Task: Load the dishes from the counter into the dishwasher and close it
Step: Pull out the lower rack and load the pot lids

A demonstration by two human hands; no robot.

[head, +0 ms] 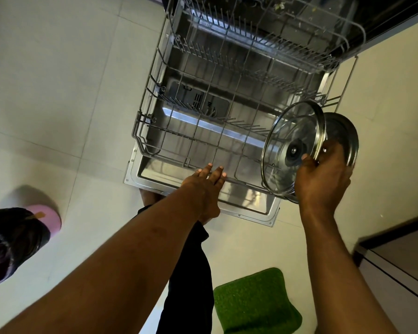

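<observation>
Pale floor tiles (58,80) take up most of the view. On them stands the dishwasher, its steel-lined door (249,206) dropped flat.

We note the lower rack (203,131) drawn fully out over the door, its wire tines bare of dishes. Above and behind it the upper rack (275,39) is also drawn out, with specks of debris at its far end.

A cabinet front (401,273) stands at the right edge. A green mat (253,302) lies on the floor near the door's front edge, beside a dark trouser leg (188,273). At the left edge we see a dark object (7,242) and a blurred pink one (46,215); we cannot identify either.

The glass lid (285,131), steel-rimmed with a dark knob, is held tilted on edge over the front right corner of the lower rack. Whether its lower rim touches the wire, we cannot tell. Just behind it sits a steel lid (340,136), outside the rack's right rail.

The right hand (321,179) grips the glass lid, thumb on the glass face and fingers curled over the rim; the steel lid appears to be held in the same grasp.

The left hand (203,189) holds nothing, its straight fingers resting on the lower rack's front rail.
</observation>
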